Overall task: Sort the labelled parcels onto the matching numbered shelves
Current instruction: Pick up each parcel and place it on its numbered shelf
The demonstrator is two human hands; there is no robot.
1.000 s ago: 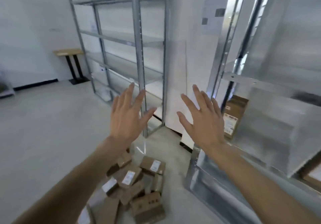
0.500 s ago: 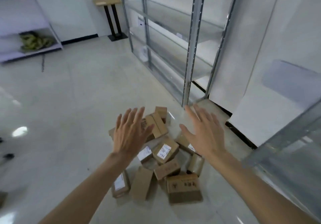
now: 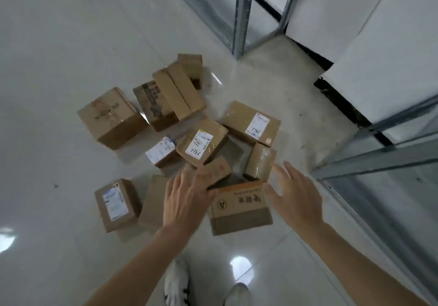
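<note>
Cardboard parcels (image 3: pixel 201 145), taped and boxy, some with white labels, lie heaped on glossy pale floor (image 3: pixel 59 56) near the steel shelf post (image 3: pixel 240 16). Left hand (image 3: pixel 187 201) and right hand (image 3: pixel 296 199) hover spread, holding nothing, either side of an orange-printed box (image 3: pixel 239 207).

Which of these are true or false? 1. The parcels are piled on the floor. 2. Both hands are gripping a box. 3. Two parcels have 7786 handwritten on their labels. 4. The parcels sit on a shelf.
1. True: the parcels lie in a loose heap on the floor.
2. False: the left hand and right hand are open, either side of the printed box, holding nothing.
3. True: the middle parcel and the right parcel both show it.
4. False: the shelf frame stands beyond the heap.
</note>
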